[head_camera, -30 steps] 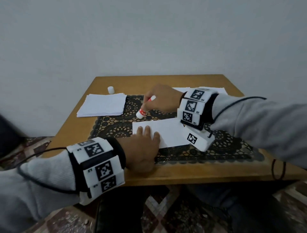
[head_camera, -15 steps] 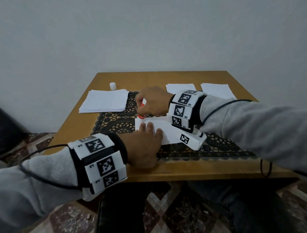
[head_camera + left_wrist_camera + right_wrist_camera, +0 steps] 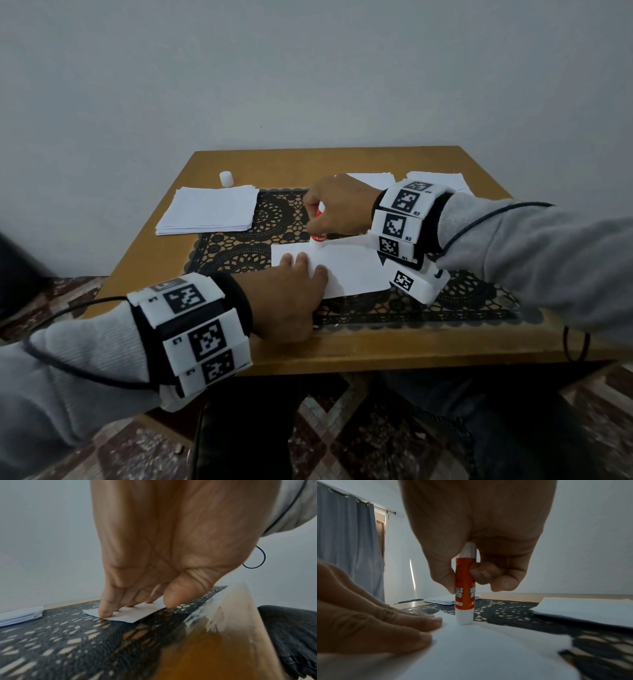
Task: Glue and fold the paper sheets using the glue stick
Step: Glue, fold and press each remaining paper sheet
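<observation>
Flattened, straight-fingered, the left hand [image 3: 291, 294] is pressed on the near-left part of the paper sheet [image 3: 346, 270], which is laid on the lace mat [image 3: 246, 253] of the counter [image 3: 342, 346]. Upright at the sheet's far edge, apparently touching it, the glue stick [image 3: 464, 588] is gripped by the right hand [image 3: 337, 209].

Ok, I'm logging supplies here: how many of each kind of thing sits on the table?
Glue stick: 1
White cap: 1
Paper stack: 1
Sheet being glued: 1
Papers at the far right: 2
Lace mat: 1
Total: 7
</observation>
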`<state>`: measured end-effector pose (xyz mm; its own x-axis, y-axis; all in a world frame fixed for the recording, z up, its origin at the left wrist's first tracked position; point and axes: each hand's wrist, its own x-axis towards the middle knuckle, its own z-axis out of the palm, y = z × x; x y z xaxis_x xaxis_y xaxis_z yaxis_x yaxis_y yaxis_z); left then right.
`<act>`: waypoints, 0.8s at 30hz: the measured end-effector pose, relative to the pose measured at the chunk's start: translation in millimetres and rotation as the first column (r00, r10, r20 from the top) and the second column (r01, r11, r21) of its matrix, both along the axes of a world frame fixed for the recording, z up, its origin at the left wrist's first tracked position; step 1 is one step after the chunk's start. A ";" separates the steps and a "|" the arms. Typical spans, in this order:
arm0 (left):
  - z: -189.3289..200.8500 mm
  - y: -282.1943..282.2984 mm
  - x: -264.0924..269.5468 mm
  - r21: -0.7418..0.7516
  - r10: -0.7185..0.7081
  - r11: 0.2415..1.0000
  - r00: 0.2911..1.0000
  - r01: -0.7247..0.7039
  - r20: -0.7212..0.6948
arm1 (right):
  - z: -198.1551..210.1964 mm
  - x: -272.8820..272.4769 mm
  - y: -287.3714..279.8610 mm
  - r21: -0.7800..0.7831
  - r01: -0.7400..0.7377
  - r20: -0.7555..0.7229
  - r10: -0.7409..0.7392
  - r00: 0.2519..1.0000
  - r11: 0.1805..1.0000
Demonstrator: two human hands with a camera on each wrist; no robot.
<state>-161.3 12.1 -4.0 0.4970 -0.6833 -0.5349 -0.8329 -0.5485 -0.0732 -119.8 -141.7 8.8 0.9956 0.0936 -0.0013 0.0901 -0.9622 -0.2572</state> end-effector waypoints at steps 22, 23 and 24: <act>-2.7 -20.0 50.7 -0.177 -0.120 0.973 0.979 0.149 0.163 | 4.6 -30.6 -57.2 -0.126 0.143 -0.014 -0.145 0.989 0.982; -3.5 -23.0 51.6 -0.164 -0.125 0.975 0.978 0.152 0.164 | 5.8 -31.4 -59.1 -0.133 0.144 -0.007 -0.146 0.989 0.981; -3.8 -26.2 52.1 -0.151 -0.131 0.976 0.977 0.156 0.165 | 7.5 -32.5 -60.8 -0.127 0.151 0.007 -0.151 0.988 0.980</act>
<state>-109.2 -14.1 -7.8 0.4548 -0.8247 -0.3362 -0.8895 -0.4390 -0.1265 -152.2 -202.4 16.3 0.9982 -0.0591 -0.0059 -0.0593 -0.9894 -0.1323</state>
